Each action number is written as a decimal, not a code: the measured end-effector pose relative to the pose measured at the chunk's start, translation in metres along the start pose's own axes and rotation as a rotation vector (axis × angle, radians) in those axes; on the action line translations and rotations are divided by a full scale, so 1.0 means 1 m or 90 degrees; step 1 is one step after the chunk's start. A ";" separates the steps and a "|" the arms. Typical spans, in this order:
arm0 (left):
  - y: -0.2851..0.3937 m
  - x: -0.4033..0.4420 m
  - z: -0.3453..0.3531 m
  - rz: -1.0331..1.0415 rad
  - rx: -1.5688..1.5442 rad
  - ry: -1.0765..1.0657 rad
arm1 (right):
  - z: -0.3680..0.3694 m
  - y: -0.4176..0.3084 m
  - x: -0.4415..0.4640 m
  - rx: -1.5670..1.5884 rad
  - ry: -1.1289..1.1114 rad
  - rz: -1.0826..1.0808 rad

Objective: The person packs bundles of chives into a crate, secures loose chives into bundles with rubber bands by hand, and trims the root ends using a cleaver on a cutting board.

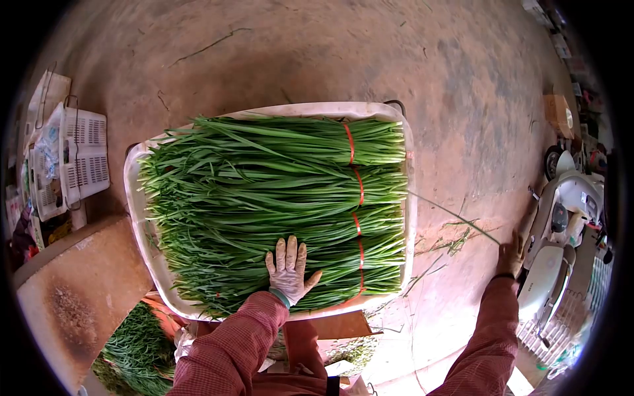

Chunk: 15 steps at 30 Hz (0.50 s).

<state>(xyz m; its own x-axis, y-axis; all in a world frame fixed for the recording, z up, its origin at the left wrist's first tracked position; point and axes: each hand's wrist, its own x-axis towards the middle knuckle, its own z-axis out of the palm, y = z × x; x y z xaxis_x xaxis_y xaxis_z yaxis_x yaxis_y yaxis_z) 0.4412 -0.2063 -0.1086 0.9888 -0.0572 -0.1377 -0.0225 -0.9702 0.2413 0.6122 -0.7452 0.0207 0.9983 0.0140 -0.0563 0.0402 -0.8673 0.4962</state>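
Note:
A white plastic crate (411, 264) holds several bundles of garlic chives (264, 178) laid side by side, their pale cut ends to the right. Red bands (361, 254) cross the bundles near those ends. My left hand (288, 269), in a thin pale glove, lies flat on the nearest bundle with its fingers spread. Off to the right of the crate, my right hand (510, 256) is closed on a single long chive stalk (456, 216), whose far tip reaches the crate's right rim. The fingers of that hand are dark and partly hidden.
White baskets (84, 155) stand at the left, near a brown stained board (86, 297). Loose chives (135, 346) are piled below at lower left. A white scooter (551, 264) and a cardboard box (559, 116) are on the right. Stray leaves (459, 241) litter the concrete floor (317, 59).

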 end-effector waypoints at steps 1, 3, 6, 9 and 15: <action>0.001 0.001 -0.002 -0.002 -0.003 -0.011 | 0.016 0.020 -0.048 -0.094 -0.150 0.056; 0.002 0.002 -0.009 -0.021 -0.068 -0.035 | 0.039 0.041 -0.147 -0.352 -0.588 0.088; 0.010 0.016 -0.043 -0.045 -0.163 0.038 | 0.020 -0.001 -0.218 -0.378 -0.915 0.049; 0.020 0.086 -0.094 0.086 -0.186 0.113 | -0.006 -0.080 -0.233 -0.146 -0.945 0.070; 0.002 0.213 -0.082 0.216 -0.009 0.105 | -0.083 -0.237 -0.200 0.403 -0.481 -0.173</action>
<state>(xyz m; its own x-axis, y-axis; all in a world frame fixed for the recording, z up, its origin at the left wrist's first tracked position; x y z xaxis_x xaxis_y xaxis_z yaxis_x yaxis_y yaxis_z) 0.6639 -0.2009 -0.0583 0.9357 -0.3354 0.1095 -0.3526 -0.8988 0.2605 0.4069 -0.5012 -0.0132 0.6627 0.1212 -0.7391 0.0129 -0.9885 -0.1505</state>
